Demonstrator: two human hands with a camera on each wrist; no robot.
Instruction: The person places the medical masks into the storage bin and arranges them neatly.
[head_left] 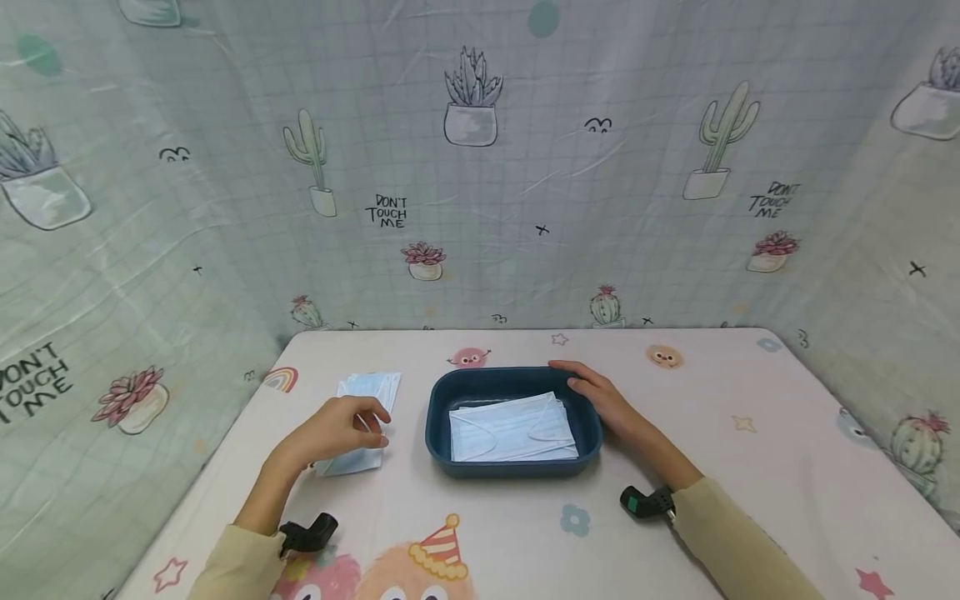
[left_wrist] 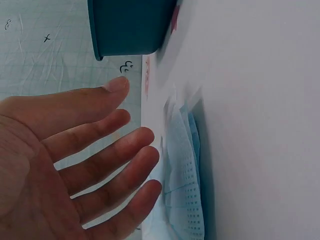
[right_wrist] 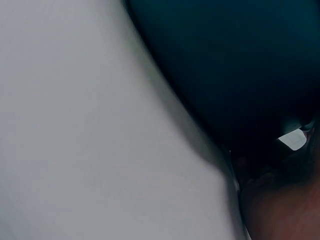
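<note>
In the head view, my left hand (head_left: pixel 341 431) hovers over light-blue disposable face masks (head_left: pixel 372 386) lying on the table at the left. Its fingers are loosely bent and hold nothing; the left wrist view shows the fingers apart, beside the masks (left_wrist: pixel 182 175). My right hand (head_left: pixel 606 402) grips the back right corner of a dark teal plastic box (head_left: pixel 512 469), one finger along the rim and the thumb inside. Inside the box lies a stack of the same masks (head_left: pixel 517 429), ear loops on top. The right wrist view shows the box wall (right_wrist: pixel 225 65) close up, the hand blurred.
The white table (head_left: pixel 675 550) carries printed cartoon figures. A cloth with cactus prints (head_left: pixel 480 208) hangs behind it and along both sides. Black wrist devices (head_left: pixel 309 533) sit at both sleeves.
</note>
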